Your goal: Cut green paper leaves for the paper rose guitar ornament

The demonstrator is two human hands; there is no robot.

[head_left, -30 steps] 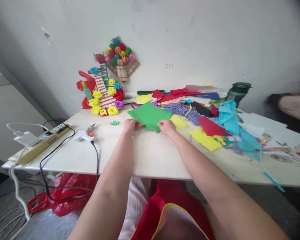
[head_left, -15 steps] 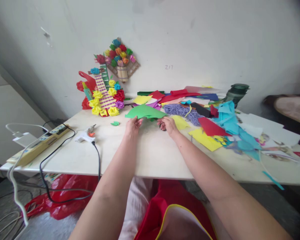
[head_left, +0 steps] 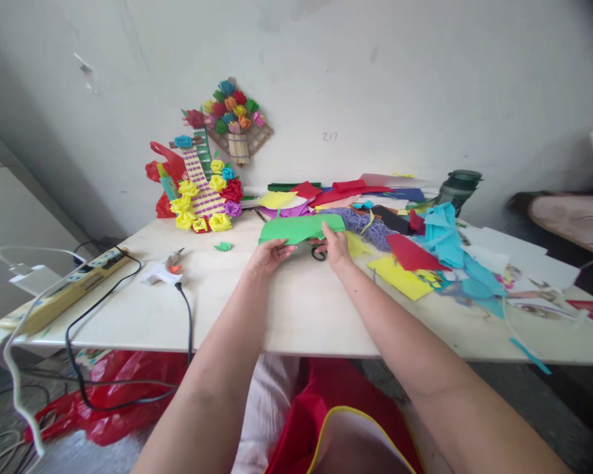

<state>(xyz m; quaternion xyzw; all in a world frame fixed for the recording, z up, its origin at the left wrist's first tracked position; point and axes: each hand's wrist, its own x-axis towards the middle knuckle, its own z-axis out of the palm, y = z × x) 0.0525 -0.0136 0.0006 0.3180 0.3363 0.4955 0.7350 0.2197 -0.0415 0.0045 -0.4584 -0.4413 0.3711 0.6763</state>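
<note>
The fingers of my left hand (head_left: 268,257) are pinching the near edge of the green sheet (head_left: 296,228) toward its left end. Those of my right hand (head_left: 337,246) pinch its right end, thumb laid over the upper face. A black loop (head_left: 319,255), apparently a scissor handle, hangs at my right fingers; blades not visible. The sheet is stretched between both hands, over the middle of the tabletop (head_left: 311,316); whether its far edge touches down I cannot tell.

Assessment: very light, thin and pliant, likely to bow if unsupported and to crease under a hard pinch. Slipping seems a minor risk; tearing, a moderate one. Recommended hold: flat finger pads close to opposite ends, light tension, edges kept free.

Surroundings: a green scrap (head_left: 223,247) lies apart to the left; yellow paper (head_left: 358,245) is just beside my right hand, purple yarn (head_left: 375,232) beyond it.
</note>
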